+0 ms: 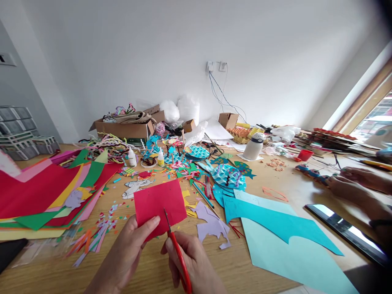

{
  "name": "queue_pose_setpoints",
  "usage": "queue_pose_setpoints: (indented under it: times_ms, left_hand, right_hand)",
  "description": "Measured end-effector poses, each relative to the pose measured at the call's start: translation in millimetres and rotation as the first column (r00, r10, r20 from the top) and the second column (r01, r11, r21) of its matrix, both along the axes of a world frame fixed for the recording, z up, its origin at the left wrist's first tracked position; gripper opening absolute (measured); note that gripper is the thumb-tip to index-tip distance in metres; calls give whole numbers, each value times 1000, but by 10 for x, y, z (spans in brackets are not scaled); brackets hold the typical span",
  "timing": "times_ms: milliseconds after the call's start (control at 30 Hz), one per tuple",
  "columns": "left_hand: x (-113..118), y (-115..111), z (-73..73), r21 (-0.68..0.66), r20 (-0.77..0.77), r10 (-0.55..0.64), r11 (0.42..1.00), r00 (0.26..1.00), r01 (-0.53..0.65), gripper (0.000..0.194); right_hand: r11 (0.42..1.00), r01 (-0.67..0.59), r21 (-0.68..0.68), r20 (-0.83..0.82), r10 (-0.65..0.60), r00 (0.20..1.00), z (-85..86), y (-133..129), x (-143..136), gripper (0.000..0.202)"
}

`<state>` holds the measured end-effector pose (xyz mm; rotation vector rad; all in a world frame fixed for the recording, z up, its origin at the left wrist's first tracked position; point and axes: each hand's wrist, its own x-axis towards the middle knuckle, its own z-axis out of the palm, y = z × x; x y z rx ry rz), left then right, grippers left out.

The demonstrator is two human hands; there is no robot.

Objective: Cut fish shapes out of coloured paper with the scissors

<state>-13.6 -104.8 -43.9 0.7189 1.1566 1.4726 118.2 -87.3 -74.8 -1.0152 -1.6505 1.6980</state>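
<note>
A piece of red paper [159, 200] is held up above the table by my left hand [130, 245], the thumb flat on its front and the fingers behind it. My right hand [191, 259] is closed on red-handled scissors [179, 255]. Their metal blades point up and away from me, overlapping the lower edge of the red paper. Just right of the paper lies a cut-up scrap of lilac paper [211, 224] on the wooden table. Thin paper strips [98, 237] are scattered to the left of my left hand.
Coloured paper sheets [39, 192] are stacked at left. Blue paper [272, 216] lies on pale blue sheets [269, 249] at right. Glue bottles [132, 157], a white bottle [253, 148] and a cardboard box [124, 130] stand farther back. Another person's hands [352, 183] work near a tablet [343, 230].
</note>
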Motion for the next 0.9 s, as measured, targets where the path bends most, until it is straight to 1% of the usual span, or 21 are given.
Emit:
queue_pose_setpoints:
  times_ms: [133,200,267,400,500,600,733,800,900]
  left_hand:
    - [16,-23,-14,-16,-12,-25,1000,1000,25,11]
    - [25,-26,-15,-27,-14,-32,999,999,31,14]
    - [33,-29,-8,-35,-15,-33,999,999,33,15]
    - [48,-50,14,-58,-12,-28,998,1000,27,11]
    - [52,-68,19,-68,-3,-35,997,999,35,12]
    - [48,-70,6,-69,-3,-56,996,998,56,12]
    - [32,-66,-16,-63,0,-132,989,991,132,9]
    - [22,-76,-25,-64,7,-151,986,988,152,7]
    - [7,-105,-44,-77,41,-141,987,989,143,5]
  right_hand:
    - [1000,-8,-11,-17,8,1000,120,-17,16,46]
    - [1000,-7,-15,-23,6,1000,124,-11,15,48]
    - [1000,-7,-24,-34,7,999,70,4,5,51]
    - [999,-12,-41,-66,9,998,-100,27,-21,58]
    - [999,0,-36,-64,-3,998,-140,21,-17,57]
    - [999,-6,-54,-54,3,999,-83,5,11,55]
    - [999,-28,-39,-57,26,998,4,-6,53,56]
    - [998,-36,-54,-61,33,998,18,-10,67,57]
    - [995,-51,-91,-89,42,995,2,-11,85,55]
